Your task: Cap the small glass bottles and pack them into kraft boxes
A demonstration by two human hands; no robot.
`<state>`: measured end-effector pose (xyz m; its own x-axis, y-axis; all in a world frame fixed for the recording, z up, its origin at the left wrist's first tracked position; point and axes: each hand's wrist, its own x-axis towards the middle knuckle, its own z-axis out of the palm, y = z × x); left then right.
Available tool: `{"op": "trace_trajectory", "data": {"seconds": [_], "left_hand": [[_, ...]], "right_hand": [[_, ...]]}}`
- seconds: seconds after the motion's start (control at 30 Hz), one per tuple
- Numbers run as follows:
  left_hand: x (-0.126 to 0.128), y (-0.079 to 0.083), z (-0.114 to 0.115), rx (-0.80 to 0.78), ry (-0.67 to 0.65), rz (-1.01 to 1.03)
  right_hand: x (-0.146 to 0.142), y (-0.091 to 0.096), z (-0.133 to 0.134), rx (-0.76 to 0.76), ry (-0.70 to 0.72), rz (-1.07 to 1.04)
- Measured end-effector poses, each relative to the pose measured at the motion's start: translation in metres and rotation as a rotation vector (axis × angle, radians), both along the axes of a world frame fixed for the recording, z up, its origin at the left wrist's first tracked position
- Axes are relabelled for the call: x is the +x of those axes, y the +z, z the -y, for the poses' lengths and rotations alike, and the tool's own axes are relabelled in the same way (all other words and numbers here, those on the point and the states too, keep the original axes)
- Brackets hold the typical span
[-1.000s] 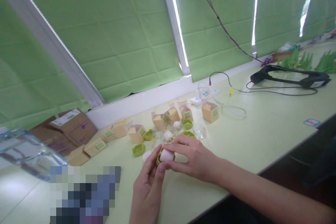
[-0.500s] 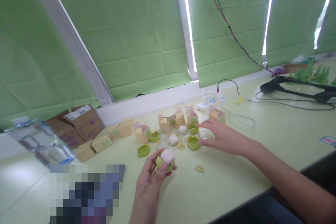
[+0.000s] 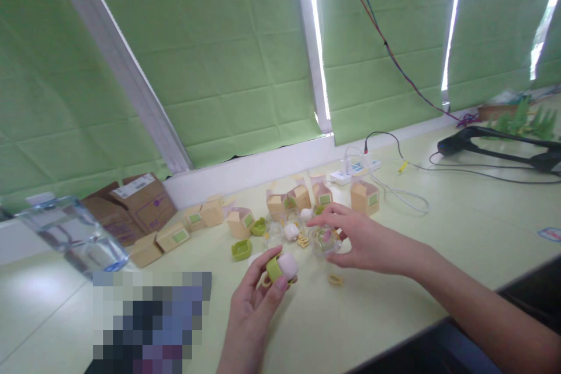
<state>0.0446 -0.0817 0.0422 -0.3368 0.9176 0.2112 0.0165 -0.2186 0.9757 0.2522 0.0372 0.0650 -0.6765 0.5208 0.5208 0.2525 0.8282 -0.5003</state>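
Observation:
My left hand [image 3: 250, 304] is closed around a small green holder [image 3: 273, 270] with a white rounded piece [image 3: 288, 264] seated in it. In my right hand [image 3: 366, 239] is a clear plastic cover [image 3: 319, 242], gripped by its right side between thumb and fingers. Green pieces show through and behind this cover. Two green holders [image 3: 241, 250] sit left of centre. Between the hands and the boxes lie white rounded pieces [image 3: 291, 232], another clear cover [image 3: 274, 235] and small yellow pieces [image 3: 302, 240]. A yellow loop [image 3: 335, 280] rests below my right hand.
Several small tan boxes [image 3: 241, 223] stand along the back of the table. At left are a large water bottle [image 3: 72, 234] and an open cardboard box [image 3: 146, 201]. A power strip [image 3: 356, 171] with cables and a black frame [image 3: 495, 145] are at right.
My right hand has taken hold of the clear cover and brought it left, over the green holders. The green holder in my left hand has tilted, its white piece now facing right.

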Motion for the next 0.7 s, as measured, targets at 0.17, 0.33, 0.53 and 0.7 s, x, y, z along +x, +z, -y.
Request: {"op": "trace_trajectory", "data": {"seconds": [0.17,0.33,0.53,0.7], "left_hand": [[-0.004,-0.001,0.0,0.02,0.007,-0.046],[-0.005,-0.001,0.0,0.022,0.036,-0.065],[-0.007,-0.003,-0.001,0.032,-0.016,-0.033],[-0.011,-0.003,-0.003,0.031,-0.044,-0.031]], "right_hand": [[-0.036,-0.017,0.017,0.007,0.046,-0.056],[-0.048,-0.031,0.022,0.005,0.077,-0.105],[-0.046,-0.034,0.025,0.002,0.113,-0.17],[-0.048,-0.037,0.023,0.058,0.085,-0.24]]}}
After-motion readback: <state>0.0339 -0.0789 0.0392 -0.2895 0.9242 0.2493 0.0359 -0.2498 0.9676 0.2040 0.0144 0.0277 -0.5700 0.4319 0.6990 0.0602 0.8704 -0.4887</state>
